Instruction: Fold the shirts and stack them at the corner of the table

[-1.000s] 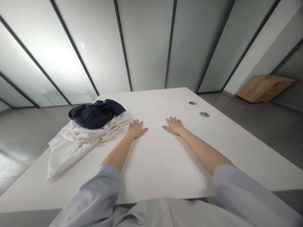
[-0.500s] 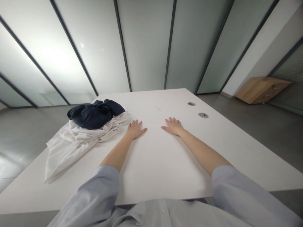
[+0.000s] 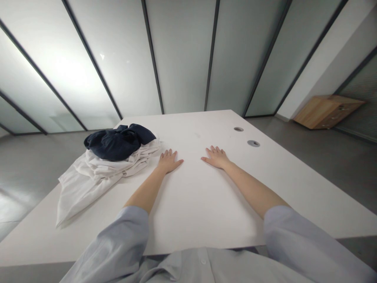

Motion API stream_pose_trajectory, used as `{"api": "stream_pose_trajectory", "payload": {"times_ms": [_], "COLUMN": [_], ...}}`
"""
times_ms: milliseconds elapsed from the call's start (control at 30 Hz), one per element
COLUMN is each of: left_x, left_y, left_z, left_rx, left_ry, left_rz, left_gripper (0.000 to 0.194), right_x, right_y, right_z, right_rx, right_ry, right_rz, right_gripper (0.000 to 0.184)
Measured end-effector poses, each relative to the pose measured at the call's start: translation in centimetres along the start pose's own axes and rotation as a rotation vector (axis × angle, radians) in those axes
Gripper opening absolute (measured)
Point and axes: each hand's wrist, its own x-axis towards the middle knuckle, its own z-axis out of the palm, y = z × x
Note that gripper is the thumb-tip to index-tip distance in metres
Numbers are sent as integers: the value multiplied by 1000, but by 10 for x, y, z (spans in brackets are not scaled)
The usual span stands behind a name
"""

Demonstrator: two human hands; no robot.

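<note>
Your left grip (image 3: pixel 167 161) and right grip (image 3: pixel 218 158) lie flat, fingers apart. The white cloth (image 3: pixel 85 192), under the dark cloth (image 3: pixel 118 144), is left of both.

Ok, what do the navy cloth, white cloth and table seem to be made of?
Navy cloth: matte fabric, possibly cotton, bunched in soft folds.
White cloth: matte fabric, perhaps thin cotton; it lies in fine creases.
Table: probably laminated board, pale, smooth, with a soft sheen and no visible grain.
</note>
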Motion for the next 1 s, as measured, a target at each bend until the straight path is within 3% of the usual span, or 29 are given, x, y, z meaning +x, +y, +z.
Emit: {"api": "stream_pose_trajectory", "payload": {"times_ms": [1000], "left_x": [1], "left_y": [-1], "left_z": [1], "left_rx": [12], "left_ry": [6], "left_rz": [0], "left_gripper": [82], "right_x": [2], "right_y": [1], "right_z": [2], "right_rx": [-8], "right_ry": [8], "right_rz": [4], "right_gripper": [90]}}
